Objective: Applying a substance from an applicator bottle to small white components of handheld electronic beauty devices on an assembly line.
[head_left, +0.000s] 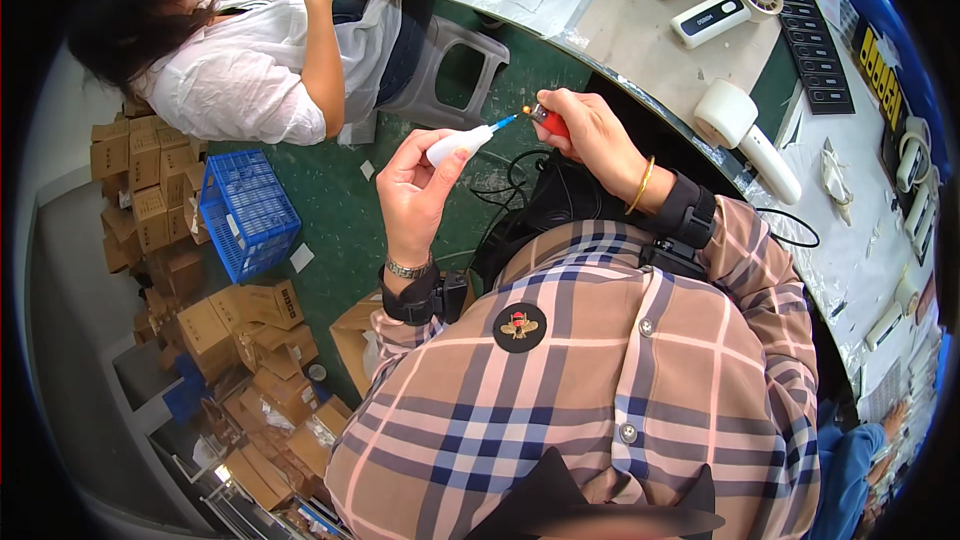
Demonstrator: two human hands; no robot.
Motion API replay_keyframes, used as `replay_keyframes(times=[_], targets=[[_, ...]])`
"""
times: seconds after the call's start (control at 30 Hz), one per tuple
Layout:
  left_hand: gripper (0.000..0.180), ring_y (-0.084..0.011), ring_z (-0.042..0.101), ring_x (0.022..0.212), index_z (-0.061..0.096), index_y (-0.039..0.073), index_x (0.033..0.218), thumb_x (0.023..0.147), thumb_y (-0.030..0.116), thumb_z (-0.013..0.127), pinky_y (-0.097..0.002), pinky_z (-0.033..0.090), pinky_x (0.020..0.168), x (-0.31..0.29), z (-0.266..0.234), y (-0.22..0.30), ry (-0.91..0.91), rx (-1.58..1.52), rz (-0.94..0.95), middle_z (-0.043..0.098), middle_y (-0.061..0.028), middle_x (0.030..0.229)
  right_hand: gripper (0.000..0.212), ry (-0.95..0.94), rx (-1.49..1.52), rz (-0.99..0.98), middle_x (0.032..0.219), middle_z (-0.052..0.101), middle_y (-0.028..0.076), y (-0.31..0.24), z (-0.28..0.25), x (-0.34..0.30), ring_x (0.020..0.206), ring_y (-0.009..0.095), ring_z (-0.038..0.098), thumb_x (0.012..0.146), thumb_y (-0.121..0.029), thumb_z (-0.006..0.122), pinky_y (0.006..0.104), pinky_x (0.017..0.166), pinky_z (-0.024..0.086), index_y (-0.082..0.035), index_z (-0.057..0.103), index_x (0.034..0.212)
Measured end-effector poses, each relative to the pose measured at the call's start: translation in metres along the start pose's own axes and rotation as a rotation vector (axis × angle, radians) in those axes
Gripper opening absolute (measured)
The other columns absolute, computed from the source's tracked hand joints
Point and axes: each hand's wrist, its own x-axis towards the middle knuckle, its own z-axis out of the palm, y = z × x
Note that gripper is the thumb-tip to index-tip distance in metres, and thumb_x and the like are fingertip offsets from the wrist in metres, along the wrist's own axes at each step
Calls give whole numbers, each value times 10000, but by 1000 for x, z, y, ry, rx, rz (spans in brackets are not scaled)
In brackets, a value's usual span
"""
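My left hand [412,202] is closed around a small white squeeze bottle [460,146], tilted up to the right. From its mouth a thin blue dispensing tip [506,123] points toward my other hand. My right hand [597,143] grips a red lighter [553,123], its metal top facing the tip. A small yellow-orange spot shows where the two meet; whether it is a flame I cannot tell. Both hands are held in the air, off the worktable [600,35]. On the table beside my right arm lies a white handheld fan [748,135].
More white handheld fans [712,18] and a black slotted strip [805,30] lie on the table. At the left a person in a white shirt [240,80] sits on a grey stool [450,65]. A blue crate [250,215] and cardboard boxes [245,325] stand on the green floor.
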Motion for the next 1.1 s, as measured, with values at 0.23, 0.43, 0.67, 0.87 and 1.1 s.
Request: replay_keyframes(times=[0.23,0.43,0.67,0.87,1.1], targets=[[188,-36,577,833,703,-62,1120,959,25,745,-179,440,686,0,0,1,-2,-8,-1,663,-5,1004,459,2,18,3,611,440,-57,-2,0,0,538,50,357,1067,-359,440,234,511,295,-68,559,733],[188,-38,577,835,702,-62,1121,960,25,743,-182,444,689,1,1,2,-3,-18,-11,665,-6,1005,451,13,21,34,612,444,-58,-3,1,0,538,50,356,1064,-353,444,232,512,294,-66,571,740],[183,-37,579,834,702,-62,1119,961,21,742,-182,444,687,2,1,0,-7,-14,-17,667,-9,1013,452,22,30,47,611,446,-56,-5,1,-1,538,51,357,1060,-357,446,232,512,294,-66,572,737],[186,-37,581,832,701,-62,1120,960,23,743,-180,443,682,4,3,0,-7,-13,-2,668,-11,1012,456,14,37,47,606,442,-56,-3,-2,-1,534,52,355,1058,-359,449,232,512,295,-66,570,729],[193,-43,586,838,701,-63,1124,959,27,745,-183,448,689,4,3,0,-9,-25,-19,667,-14,1017,461,19,11,37,603,441,-55,-6,-2,0,529,51,354,1058,-360,451,233,510,291,-64,573,726]])
